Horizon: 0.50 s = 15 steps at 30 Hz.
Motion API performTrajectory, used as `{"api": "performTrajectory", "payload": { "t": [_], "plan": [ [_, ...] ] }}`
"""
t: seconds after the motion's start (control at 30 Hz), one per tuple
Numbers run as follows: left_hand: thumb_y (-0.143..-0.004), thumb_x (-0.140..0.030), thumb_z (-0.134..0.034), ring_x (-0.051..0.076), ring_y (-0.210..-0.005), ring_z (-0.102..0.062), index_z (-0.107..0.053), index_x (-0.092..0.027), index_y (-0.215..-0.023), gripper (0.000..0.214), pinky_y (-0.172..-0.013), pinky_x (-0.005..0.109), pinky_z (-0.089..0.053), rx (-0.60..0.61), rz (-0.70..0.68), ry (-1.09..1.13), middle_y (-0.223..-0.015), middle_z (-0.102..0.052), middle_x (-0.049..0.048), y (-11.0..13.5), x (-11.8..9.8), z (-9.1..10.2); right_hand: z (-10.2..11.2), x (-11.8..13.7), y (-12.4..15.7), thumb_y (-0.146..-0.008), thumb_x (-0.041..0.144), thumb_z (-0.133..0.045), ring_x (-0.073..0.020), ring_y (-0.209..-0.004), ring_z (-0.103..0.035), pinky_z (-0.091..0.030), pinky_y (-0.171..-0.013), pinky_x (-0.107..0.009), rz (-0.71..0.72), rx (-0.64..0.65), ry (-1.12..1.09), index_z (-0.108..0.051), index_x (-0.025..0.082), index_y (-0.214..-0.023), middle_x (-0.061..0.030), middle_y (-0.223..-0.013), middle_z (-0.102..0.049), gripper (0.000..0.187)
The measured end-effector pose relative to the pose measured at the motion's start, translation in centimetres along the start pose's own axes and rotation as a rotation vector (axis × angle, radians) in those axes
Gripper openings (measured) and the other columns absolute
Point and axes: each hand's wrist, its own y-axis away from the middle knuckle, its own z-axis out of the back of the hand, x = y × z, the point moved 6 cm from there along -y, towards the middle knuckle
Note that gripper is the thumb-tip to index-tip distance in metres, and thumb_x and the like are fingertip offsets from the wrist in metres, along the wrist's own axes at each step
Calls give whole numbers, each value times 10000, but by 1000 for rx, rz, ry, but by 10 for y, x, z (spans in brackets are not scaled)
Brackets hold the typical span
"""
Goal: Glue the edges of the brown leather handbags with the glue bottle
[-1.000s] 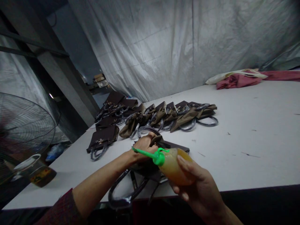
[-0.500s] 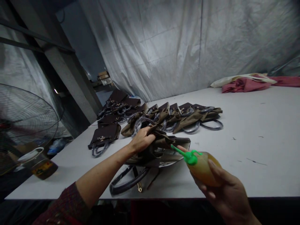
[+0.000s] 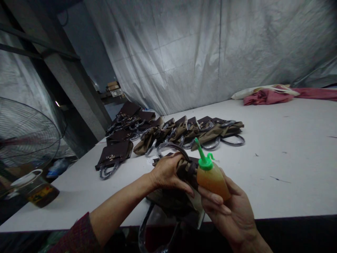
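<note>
My right hand [image 3: 229,211] is wrapped round a squeeze bottle [image 3: 212,181] of amber liquid. The bottle stands nearly upright, its green nozzle pointing up. My left hand [image 3: 170,174] grips the gathered brown lining of a handbag [image 3: 171,203] between thumb and fingers. The bag lies at the table's front edge, one plastic-wrapped handle [image 3: 144,228] hanging over the edge and another arching up behind my left hand. The bottle is close in front of the lining; whether the two touch I cannot tell.
Several dark brown handbags [image 3: 114,154] lie in rows across the white table [image 3: 263,140]. A lidded plastic jug [image 3: 42,193] of dark liquid stands at the left edge, near a wire-caged fan [image 3: 28,130]. Red cloth [image 3: 265,96] lies at the back right.
The bottle has tipped from pointing left to upright and moved left. The handbag has turned and come nearer, its handle now over the table edge. My left hand has shifted its hold on the lining.
</note>
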Motion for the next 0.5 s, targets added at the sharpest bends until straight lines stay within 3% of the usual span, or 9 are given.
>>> {"api": "performTrajectory", "payload": {
  "t": [0.13,0.3,0.4,0.5],
  "plan": [
    [-618,-477,-797,292,-914,-628,-540,-186,-1041,574,-809,407,-525,-189,57,-268,-1026,-626,104,11,-1,-17,-1,-19,9,-803,262,-759,-24,-400,-388,-324,-326,-73,-3,-19,-68,-668,169,-878,27,-621,-553,151],
    [-787,-280,-605,282,-1000,-603,-528,-226,-1048,277,-866,413,-522,-428,99,-367,-1034,-608,104,25,-1,-34,0,-39,14,-826,320,-756,-40,-433,-443,-356,-351,-87,20,-71,-117,-660,189,-872,26,-633,-560,169],
    [-781,-267,-602,299,-991,-601,-565,-222,-1051,276,-871,421,-514,-452,39,-386,-1012,-633,117,31,5,-35,-1,-37,13,-824,315,-752,-39,-404,-418,-330,-331,-89,-23,-89,-56,-665,193,-919,30,-611,-556,178],
    [-728,-231,-622,302,-1009,-604,-586,-192,-1110,386,-872,407,-508,-442,-42,-371,-1063,-646,139,36,14,-17,5,-15,19,-814,321,-748,-33,-400,-410,-316,-312,-91,-8,-130,38,-658,194,-995,-10,-724,-637,238]
  ]
}}
